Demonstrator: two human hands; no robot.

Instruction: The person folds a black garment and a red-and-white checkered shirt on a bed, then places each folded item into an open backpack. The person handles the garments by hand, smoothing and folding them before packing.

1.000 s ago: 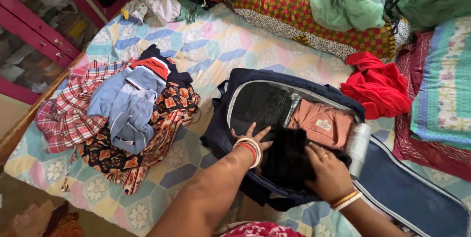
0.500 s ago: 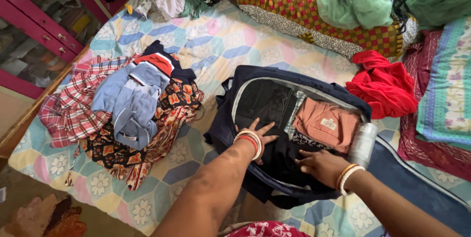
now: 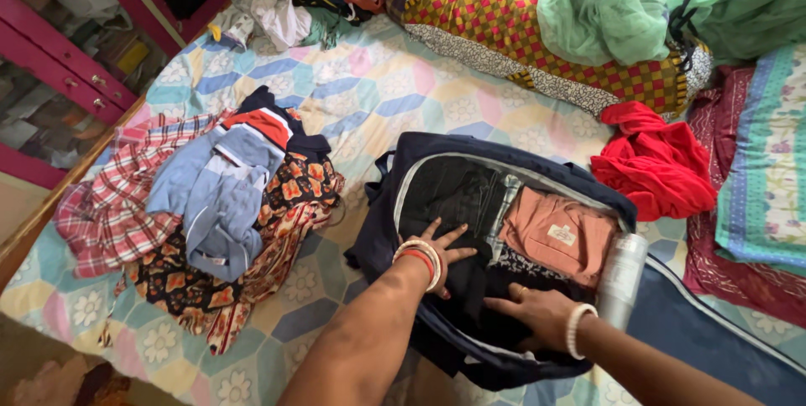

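Both forearms enter from the near edge of the bed. The right hand (image 3: 537, 312) lies flat, fingers spread open and gripping nothing, palm down on the black garment (image 3: 478, 276) at the near end of the open navy bag (image 3: 382, 230). The left hand (image 3: 441, 246) also lies flat with fingers splayed, pressing the same black garment just beside the bag's near-left wall; it grasps nothing. White and red bangles (image 3: 422, 256) ring the left wrist, and a white bangle (image 3: 576, 330) rings the right. The bag rests on the bedsheet (image 3: 369, 87), a pastel hexagon pattern with white flowers, toward the near-right part of the bed. Inside the bag, a folded salmon-pink garment (image 3: 556, 238) carrying a small rectangular cream label (image 3: 562, 235) lies right of the black clothing. A silver cylindrical can (image 3: 621, 278) stands against the bag's right wall. The navy bag lid (image 3: 705, 339) lies open toward the near-right corner. Left of the bag, near the left edge, a clothes pile (image 3: 210, 204) holds plaid, blue and floral pieces. A red cloth (image 3: 655, 162) lies beyond the bag on the right. Along the far edge lie a checked red-and-yellow pillow (image 3: 504, 20) and green netting (image 3: 604, 7). A magenta cabinet (image 3: 59, 45) stands beside the far-left corner.
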